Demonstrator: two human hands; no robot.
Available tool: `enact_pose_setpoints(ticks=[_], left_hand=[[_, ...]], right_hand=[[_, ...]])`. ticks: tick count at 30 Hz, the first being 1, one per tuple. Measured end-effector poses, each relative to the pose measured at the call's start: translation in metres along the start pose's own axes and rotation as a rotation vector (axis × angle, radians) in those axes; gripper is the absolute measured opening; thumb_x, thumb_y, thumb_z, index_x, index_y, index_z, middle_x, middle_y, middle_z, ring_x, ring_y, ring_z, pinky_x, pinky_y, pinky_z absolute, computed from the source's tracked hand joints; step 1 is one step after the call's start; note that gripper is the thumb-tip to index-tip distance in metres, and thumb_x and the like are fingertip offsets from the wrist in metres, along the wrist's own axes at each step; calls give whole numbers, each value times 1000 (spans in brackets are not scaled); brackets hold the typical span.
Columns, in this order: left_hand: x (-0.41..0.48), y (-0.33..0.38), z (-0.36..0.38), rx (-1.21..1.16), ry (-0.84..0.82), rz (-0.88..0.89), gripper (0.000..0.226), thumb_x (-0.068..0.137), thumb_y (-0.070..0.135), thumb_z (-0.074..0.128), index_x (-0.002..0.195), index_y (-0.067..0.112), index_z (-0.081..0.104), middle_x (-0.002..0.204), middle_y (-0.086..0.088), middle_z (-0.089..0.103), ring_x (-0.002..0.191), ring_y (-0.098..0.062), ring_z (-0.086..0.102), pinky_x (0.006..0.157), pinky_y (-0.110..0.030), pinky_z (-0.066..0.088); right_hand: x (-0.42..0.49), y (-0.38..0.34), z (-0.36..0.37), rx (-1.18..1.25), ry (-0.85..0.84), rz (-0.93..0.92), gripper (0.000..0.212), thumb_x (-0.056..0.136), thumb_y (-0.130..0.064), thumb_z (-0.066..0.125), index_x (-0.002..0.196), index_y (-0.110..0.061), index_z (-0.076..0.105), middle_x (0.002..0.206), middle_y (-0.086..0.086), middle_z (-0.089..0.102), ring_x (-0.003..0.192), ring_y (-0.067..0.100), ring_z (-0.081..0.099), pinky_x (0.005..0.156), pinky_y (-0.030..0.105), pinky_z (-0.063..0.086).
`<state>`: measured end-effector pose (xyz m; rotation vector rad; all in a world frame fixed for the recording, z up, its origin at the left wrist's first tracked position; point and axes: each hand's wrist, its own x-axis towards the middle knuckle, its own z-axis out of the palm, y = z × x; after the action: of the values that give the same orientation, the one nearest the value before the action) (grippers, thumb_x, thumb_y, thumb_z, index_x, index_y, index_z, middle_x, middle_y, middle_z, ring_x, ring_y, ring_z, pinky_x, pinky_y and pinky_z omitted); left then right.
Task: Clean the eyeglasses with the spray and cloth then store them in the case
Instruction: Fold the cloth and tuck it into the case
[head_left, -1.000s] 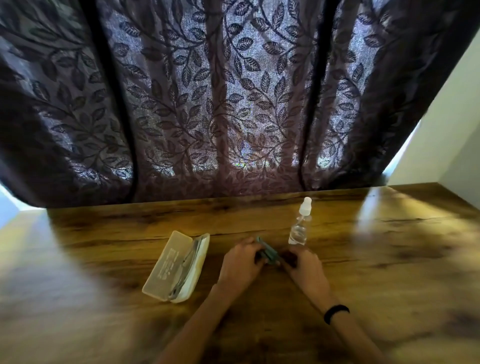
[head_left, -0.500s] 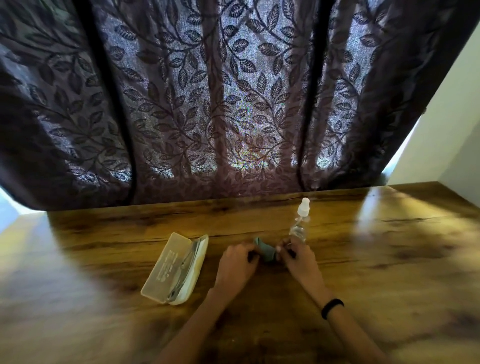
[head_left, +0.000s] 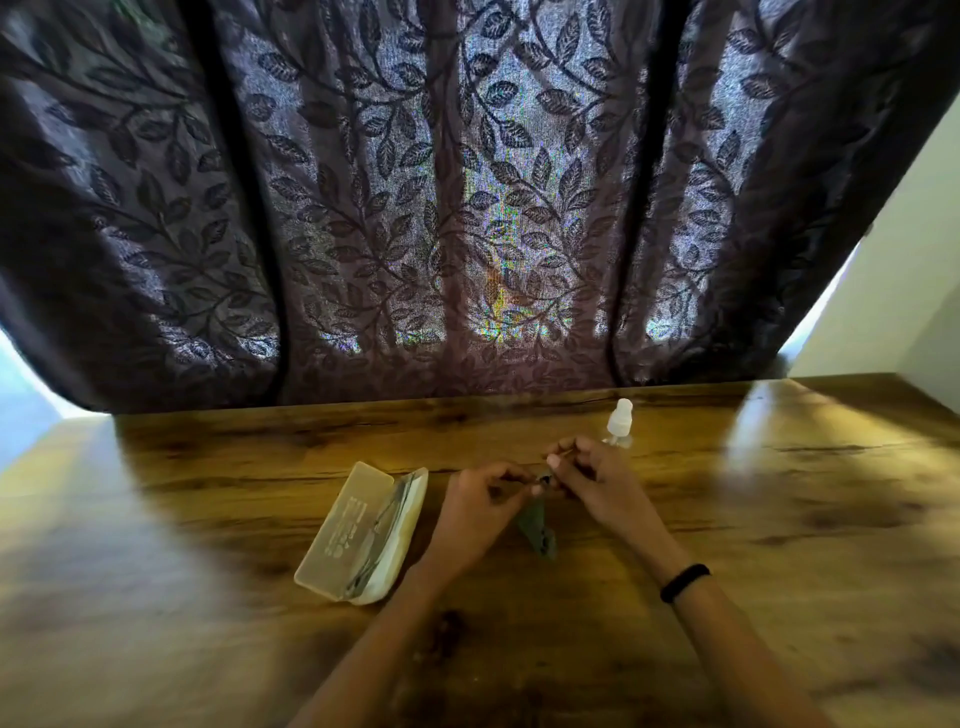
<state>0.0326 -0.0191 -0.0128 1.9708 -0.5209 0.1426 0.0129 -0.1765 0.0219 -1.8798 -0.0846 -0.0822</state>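
**Eyeglasses (head_left: 387, 525) in case (head_left: 340, 530), cloth (head_left: 537, 525) in both hands**

Position of the eyeglasses: they lie folded inside the open case, on the table (head_left: 779, 519) to the left of my hands. Only the thin dark frame shows, between the lid and the base. The lenses are too blurred to make out. The lid is swung open to the left and lies flat, with its inner face up. The case sits at an angle, with its far end leaning to the right.

Left hand (head_left: 478, 506): my fingers are curled inward, and their tips pinch the top of the green cloth. The hand is just right of the case. I cannot tell whether it touches the case.

Right hand (head_left: 597, 483): my fingers are curled, and thumb and forefinger are closed on the same top end of the cloth. The two hands meet there, fingertip to fingertip. A black band (head_left: 684, 582) sits on this wrist.

Cloth: it hangs from the pinch point and trails down toward me between my wrists. I cannot tell whether its lower end rests on the table.

Bottle (head_left: 621, 418): it stands upright on the table just behind my right hand, which hides its lower part. The white spray cap is on.

Surroundings: a dark curtain (head_left: 467, 208) with a leaf pattern hangs along the far edge of the table. A pale wall (head_left: 909, 260) meets it at the right.
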Motion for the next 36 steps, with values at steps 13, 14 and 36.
enact_pose_setpoints(ticks=[13,14,36], left_hand=[[5,-1,-19,-127,155,-168,11,86,27,60,77,21,60,71,3,65,59,2,58,57,-16,48],[5,0,-20,-134,154,-166,10,86,26,60,77,21,60,72,4,65,60,4,58,56,-14,47],[-1,31,-11,-37,103,13,15,73,22,74,84,21,63,76,15,63,72,8,60,64,-6,46]], right_hand=[[2,0,-7,-243,56,-128,14,84,1,60,94,-8,65,87,-6,61,80,-2,54,64,-1,42],[2,0,-8,-246,70,-129,14,84,1,60,94,-7,65,87,-4,61,79,-1,54,64,-1,42],[-3,-15,2,188,25,38,9,84,-16,63,79,-13,71,75,0,71,75,11,66,64,18,53]])
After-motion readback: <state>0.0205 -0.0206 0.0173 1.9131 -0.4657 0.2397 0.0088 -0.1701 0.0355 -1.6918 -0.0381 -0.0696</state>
